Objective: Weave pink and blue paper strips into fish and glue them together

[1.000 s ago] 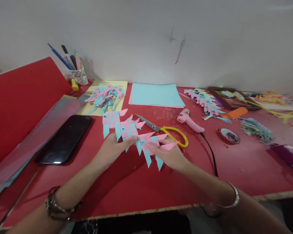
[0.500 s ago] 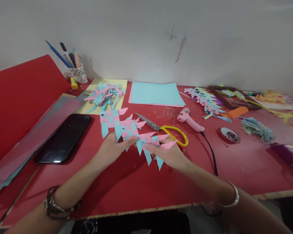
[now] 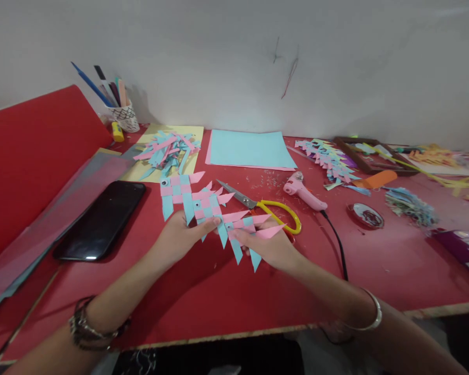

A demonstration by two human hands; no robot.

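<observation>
Woven fish of pink and light-blue paper strips overlap in a slanting row above the red table, each with a small googly eye. My left hand pinches the middle paper fish from below, its thumb on the front. The largest paper fish juts out at the upper left. My right hand is closed on the lowest paper fish, thumb on top and fingers mostly hidden behind. Just beyond the hands lie scissors with yellow handles, partly covered by the paper.
A black phone lies left. Behind are a strip pile, blue paper sheets and a pen cup. To the right are a pink glue gun with its cord, a small dish, a purple box and a brown frame.
Almost nothing differs. Both hands keep the same hold on the paper fish, and the view has shifted very slightly.
</observation>
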